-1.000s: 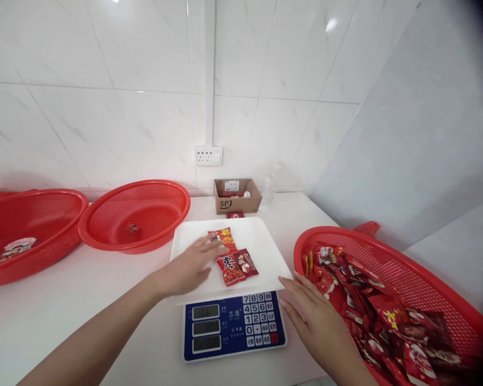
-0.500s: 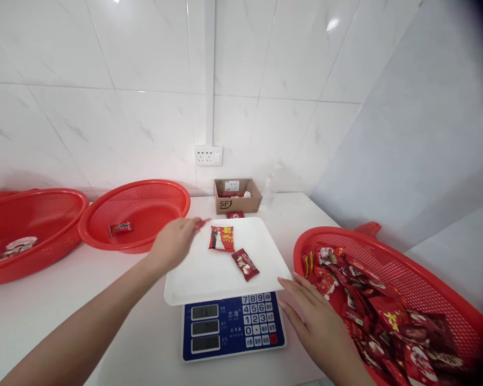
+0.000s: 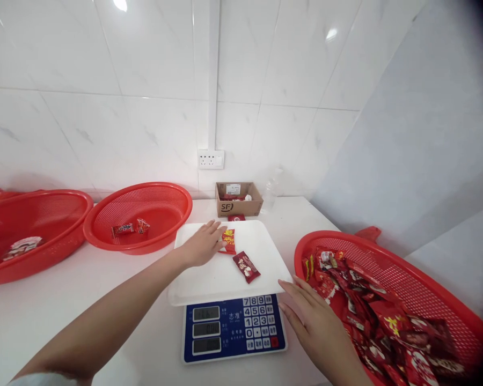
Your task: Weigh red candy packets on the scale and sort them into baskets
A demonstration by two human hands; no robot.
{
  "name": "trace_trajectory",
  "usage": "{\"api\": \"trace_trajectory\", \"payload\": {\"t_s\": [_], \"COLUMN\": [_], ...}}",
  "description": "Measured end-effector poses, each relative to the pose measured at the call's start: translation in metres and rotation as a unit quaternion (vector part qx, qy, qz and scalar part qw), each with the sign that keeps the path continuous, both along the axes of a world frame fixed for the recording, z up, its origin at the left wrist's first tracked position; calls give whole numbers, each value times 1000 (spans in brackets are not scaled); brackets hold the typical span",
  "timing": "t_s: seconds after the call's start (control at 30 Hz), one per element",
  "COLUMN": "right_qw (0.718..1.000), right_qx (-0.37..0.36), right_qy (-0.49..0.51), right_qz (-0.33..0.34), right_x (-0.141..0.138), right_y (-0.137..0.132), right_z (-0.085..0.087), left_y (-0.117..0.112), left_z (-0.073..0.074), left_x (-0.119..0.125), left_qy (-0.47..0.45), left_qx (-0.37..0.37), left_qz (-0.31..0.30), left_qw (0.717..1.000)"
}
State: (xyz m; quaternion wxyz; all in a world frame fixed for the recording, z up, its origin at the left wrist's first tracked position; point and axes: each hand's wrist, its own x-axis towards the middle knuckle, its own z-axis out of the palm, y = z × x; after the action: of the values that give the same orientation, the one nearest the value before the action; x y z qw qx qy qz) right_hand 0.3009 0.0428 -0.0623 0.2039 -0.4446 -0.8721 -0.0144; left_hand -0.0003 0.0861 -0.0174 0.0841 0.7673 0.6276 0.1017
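Head view: one camera looks down on a white table [image 3: 156, 343] and two bare hands.
Left hand [image 3: 203, 244]: palm down over the tray, fingers loosely stretched across the left part of the red-and-yellow packet [image 3: 230, 241]; whether they grip it cannot be told.
Right hand [image 3: 314, 311]: thumb well apart from the fingers, fingertips at the near right corner of the tray, no packet seen in it.
Tray [image 3: 201, 284]: white, on top of the blue scale [image 3: 233, 327]; the red-and-yellow packet lies on it, and nearer the person the dark red packet [image 3: 246, 267], apart from both hands.
Scale display [image 3: 206, 328]: three windows, digits too faint to read.
Middle basket [image 3: 161, 198]: left of the tray, holding two small packets [image 3: 123, 229] side by side.
Left basket [image 3: 64, 209]: a few pale packets [image 3: 23, 248] inside.
Right basket [image 3: 418, 284]: a heap of red packets [image 3: 370, 311], just beside the right hand.
Step in hand: seems to be handling single packets on the tray, the left hand working while the right rests by the corner.
Next move: taking the red-and-yellow packet would call for closing thumb and fingers on its edges without nudging the tray.
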Motion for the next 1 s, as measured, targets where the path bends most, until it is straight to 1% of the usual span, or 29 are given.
{"api": "trace_trajectory", "payload": {"t_s": [0.07,0.13,0.23,0.33,0.43,0.53,0.6,0.67,0.7,0.73,0.8,0.87,0.9,0.93,0.97,1.0], "right_qw": [1000,1000,1000,1000,999,999,999,999,999,999,999,999,999,999,999,999], "right_qx": [3,8,10,12,17,21,22,24,25,25,26,27,29,30,32,33], "right_qy": [-10,-18,-21,-21,-26,-33,-34,-33,-32,-32,-29,-26,-26,-25,-25,-25], "right_qz": [-2,0,7,9,8,10,10,7,6,5,6,8,10,11,11,11], "right_x": [0,0,1,2,2,2,2,1,1,1,0,0,0,1,1,1], "right_y": [0,0,1,1,0,0,0,1,1,1,1,1,1,1,1,1], "right_z": [0,0,0,-1,-1,-1,-2,-3,-3,-2,-2,-1,-1,-1,-1,-1], "left_y": [9,15,16,10,3,-3,-7,-10,-11,-11,-12,-13,-14,-15,-15,-16], "left_z": [-3,-4,-4,-1,11,33,48,56,56,54,43,28,20,13,7,3], "left_x": [13,20,22,16,-5,-40,-66,-83,-86,-85,-70,-42,-25,-9,7,21], "left_qy": [-4,-10,-26,-41,-42,-30,-19,-5,2,9,17,18,18,17,21,20], "left_qx": [-11,-14,-5,19,61,115,144,164,170,171,157,122,103,83,49,28], "left_qz": [0,7,24,51,111,203,250,271,267,249,177,67,15,-48,-143,-208], "left_qw": [1000,1000,999,998,991,972,957,948,949,953,971,990,994,995,988,978]}}
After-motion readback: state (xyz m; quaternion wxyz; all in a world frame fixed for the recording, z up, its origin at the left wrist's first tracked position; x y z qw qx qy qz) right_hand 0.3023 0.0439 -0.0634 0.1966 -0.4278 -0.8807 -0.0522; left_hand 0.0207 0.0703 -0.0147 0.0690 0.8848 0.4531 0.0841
